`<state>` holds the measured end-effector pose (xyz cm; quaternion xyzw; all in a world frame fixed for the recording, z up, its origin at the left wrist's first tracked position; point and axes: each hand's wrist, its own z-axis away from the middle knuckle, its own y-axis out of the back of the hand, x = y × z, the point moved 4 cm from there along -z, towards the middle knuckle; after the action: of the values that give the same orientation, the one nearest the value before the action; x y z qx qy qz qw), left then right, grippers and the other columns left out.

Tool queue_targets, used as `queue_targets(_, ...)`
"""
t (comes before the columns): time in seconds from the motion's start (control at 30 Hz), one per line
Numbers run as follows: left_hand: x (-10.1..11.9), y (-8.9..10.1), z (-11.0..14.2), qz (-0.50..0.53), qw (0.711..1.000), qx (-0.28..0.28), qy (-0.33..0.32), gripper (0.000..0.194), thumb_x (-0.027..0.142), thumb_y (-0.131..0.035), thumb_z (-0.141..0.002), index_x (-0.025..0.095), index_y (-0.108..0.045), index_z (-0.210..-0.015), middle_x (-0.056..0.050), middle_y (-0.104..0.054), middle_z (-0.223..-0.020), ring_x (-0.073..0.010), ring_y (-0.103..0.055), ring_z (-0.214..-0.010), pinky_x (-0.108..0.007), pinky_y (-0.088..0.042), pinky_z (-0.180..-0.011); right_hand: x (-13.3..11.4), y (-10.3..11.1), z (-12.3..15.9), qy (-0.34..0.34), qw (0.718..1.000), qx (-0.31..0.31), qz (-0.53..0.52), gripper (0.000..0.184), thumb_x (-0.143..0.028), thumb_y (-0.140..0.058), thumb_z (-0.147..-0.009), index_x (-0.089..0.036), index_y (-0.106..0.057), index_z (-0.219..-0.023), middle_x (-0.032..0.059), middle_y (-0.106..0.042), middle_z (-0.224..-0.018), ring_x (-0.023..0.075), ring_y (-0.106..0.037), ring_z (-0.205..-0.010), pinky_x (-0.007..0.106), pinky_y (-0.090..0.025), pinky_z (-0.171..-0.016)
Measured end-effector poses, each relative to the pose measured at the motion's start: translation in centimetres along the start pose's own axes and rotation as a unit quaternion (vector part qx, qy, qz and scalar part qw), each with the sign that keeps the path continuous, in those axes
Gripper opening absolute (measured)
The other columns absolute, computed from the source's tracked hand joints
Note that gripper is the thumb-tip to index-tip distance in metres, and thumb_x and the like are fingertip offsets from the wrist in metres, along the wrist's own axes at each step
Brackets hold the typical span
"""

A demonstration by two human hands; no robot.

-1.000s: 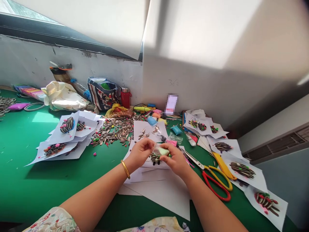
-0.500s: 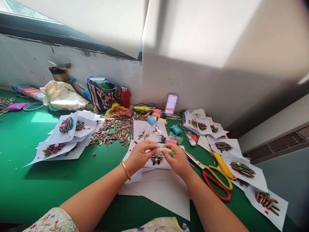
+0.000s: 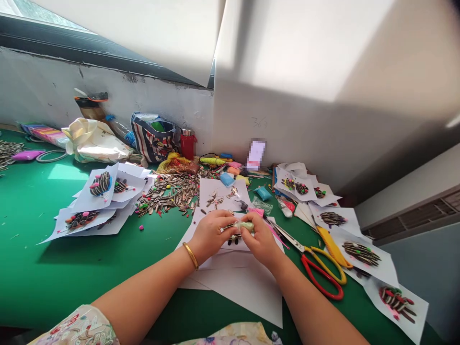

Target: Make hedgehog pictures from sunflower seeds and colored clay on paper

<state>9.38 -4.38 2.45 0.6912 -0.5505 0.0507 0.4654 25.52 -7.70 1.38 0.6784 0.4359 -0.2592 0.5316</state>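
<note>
The left hand (image 3: 211,234) has closed in on the right hand (image 3: 263,239), and the fingertips now nearly meet at the crinkled clear plastic wrapping (image 3: 237,225). The soft pale green lump (image 3: 247,227) shows less than before between the fingers, and the hands now hide more of the dark striped seed figure (image 3: 234,239) beneath.

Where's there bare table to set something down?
Widest: green table between left cards and left forearm. Smaller: between right forearm, scissors and right cards. Crowded: beyond left hand and right hand, with seeds and blue packets.
</note>
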Motion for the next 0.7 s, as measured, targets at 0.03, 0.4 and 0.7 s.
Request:
queue_targets(0.03, -0.05, -0.03, -0.01, 0.000, 1.000, -0.001, 0.001, 0.016, 0.025, -0.070, -0.084, 0.023, -0.075, -0.099, -0.007, -0.072, -0.100, -0.0209, -0.067, -0.095, -0.036, -0.054, -0.089, -0.03, 0.03, -0.01, 0.006, 1.000, -0.001, -0.003, 0.009, -0.028, -0.052, -0.089, -0.023, -0.053, -0.097, 0.0020, -0.059, -0.089, 0.0168, -0.054, -0.076, 0.029, -0.044, -0.065)
queue_targets(0.4, 0.04, 0.23, 0.06, 0.025, 0.999, 0.037, -0.007, 0.007, 0.019, -0.067, -0.085, 0.020, -0.071, -0.090, -0.007, -0.070, -0.098, -0.0201, -0.065, -0.095, -0.037, -0.054, -0.088, -0.45, 0.11, -0.15, 0.010, 1.000, -0.005, -0.027, 0.008, -0.028, -0.052, -0.090, -0.022, -0.056, -0.096, 0.0018, -0.058, -0.088, 0.0167, -0.053, -0.077, 0.029, -0.045, -0.069)
queue_targets(0.7, 0.37, 0.27, 0.00, 0.009, 0.998, 0.028, -0.047, 0.011, 0.021, -0.064, -0.088, 0.020, -0.070, -0.096, -0.009, -0.069, -0.100, -0.0209, -0.063, -0.096, -0.038, -0.053, -0.087, -0.28, 0.01, -0.09, -0.018, 0.997, -0.016, -0.073, 0.011, -0.029, -0.054, -0.088, -0.023, -0.056, -0.096, 0.0011, -0.057, -0.086, 0.0150, -0.051, -0.071, 0.027, -0.043, -0.063)
